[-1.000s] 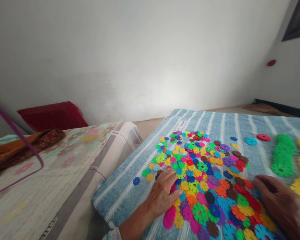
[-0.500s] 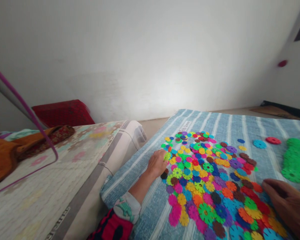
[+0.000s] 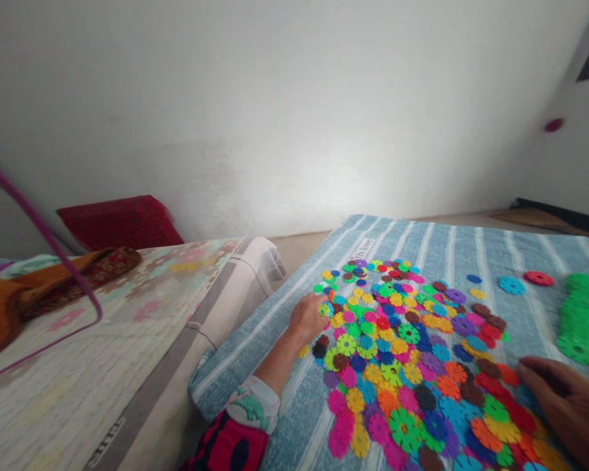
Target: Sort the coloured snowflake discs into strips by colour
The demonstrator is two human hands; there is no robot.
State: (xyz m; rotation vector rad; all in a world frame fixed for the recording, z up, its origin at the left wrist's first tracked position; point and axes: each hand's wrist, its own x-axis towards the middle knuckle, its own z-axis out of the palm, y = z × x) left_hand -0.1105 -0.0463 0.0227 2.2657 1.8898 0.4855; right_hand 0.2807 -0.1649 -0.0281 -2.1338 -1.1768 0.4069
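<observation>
A broad heap of flat, notched plastic discs (image 3: 409, 333) in many colours lies spread on the blue striped cloth. At the heap's left edge is my left hand (image 3: 307, 318), its fingertips pinched on a lime-green disc (image 3: 325, 309); its other fingers are curled and partly hidden. My right hand (image 3: 564, 402) rests low at the heap's right edge, beside orange and red discs (image 3: 519, 417). A gap shows between its bent fingers and thumb, and I see nothing in it.
Overlapping green discs (image 3: 583, 320) form a row on the right, near a single red disc (image 3: 538, 279) and a light-blue disc (image 3: 512, 285). Left of the striped cloth (image 3: 255, 360) stands a bed with a patterned cover (image 3: 142, 314). A purple bar (image 3: 44, 229) crosses the left side.
The view has shifted slightly. My left hand stays at the heap's left edge, where the lime-green disc has turned a little at its fingertips. My right hand has barely moved.
</observation>
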